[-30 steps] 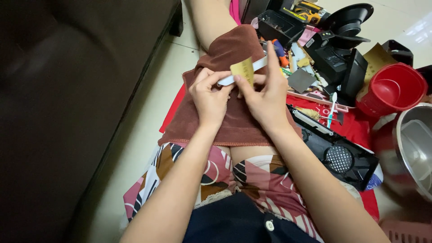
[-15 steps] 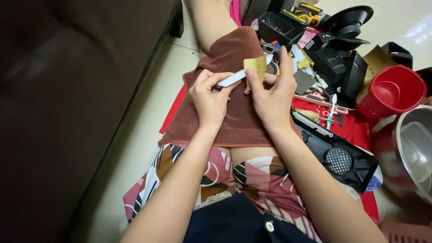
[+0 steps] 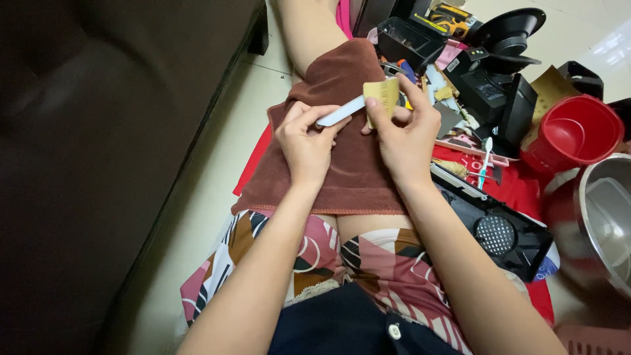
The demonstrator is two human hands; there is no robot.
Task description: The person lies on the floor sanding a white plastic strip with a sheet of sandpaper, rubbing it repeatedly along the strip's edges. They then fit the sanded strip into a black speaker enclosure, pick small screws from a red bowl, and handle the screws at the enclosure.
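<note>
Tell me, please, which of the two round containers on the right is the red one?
The red plastic bucket, farther from the person, beside the black parts. The other, the metal pot at the right edge, is shiny silver and lies nearer.

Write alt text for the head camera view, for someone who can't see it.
A seated person's left hand holds a slim white strip while the right hand presses a small tan sheet against its end, above a brown towel on their lap. A red bucket, black parts and a metal pot crowd the floor at right.
</note>
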